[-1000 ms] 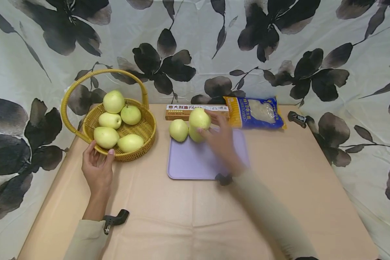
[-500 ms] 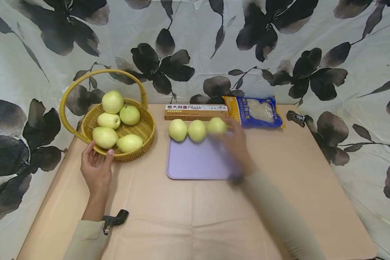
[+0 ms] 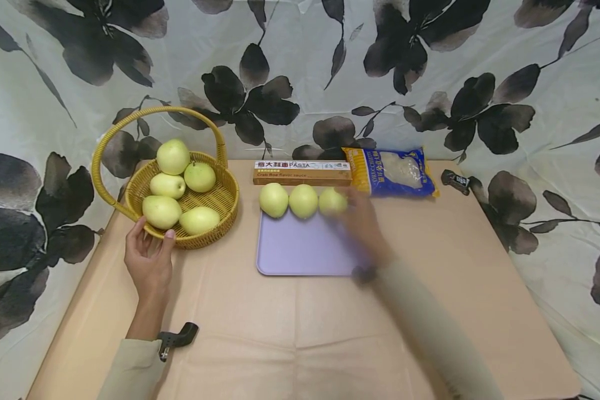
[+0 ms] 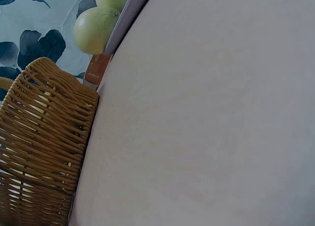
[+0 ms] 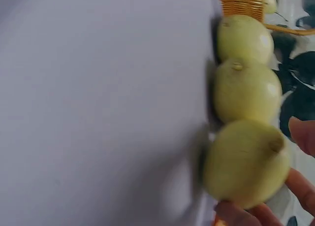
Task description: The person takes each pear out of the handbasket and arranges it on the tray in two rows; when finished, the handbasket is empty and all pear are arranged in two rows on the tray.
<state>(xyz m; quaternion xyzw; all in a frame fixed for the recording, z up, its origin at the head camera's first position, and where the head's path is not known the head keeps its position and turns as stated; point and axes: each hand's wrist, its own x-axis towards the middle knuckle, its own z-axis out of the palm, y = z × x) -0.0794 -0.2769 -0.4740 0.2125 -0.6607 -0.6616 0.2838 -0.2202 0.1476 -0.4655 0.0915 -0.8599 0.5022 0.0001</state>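
I'm seeing a slim pasta box (image 3: 302,174) lying at the back of the beige tbl (image 3: 260,333), its label reading "Crab Roe flavor sauce". A blue & yellow bag (image 3: 392,173) is lying right next to it. A small blk packet (image 3: 455,182) is sitting nr the far R corner. Behind, wht cloth (image 3: 310,33) w/ blk & grey flowers is hanging

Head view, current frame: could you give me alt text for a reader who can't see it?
A person's blurred right hand is at the rightmost fruit of three pale green ones lined up along a lilac tray's far edge. The left hand touches a wicker basket holding five similar fruits. Behind the tray lie a pasta box and a blue-and-yellow packet.
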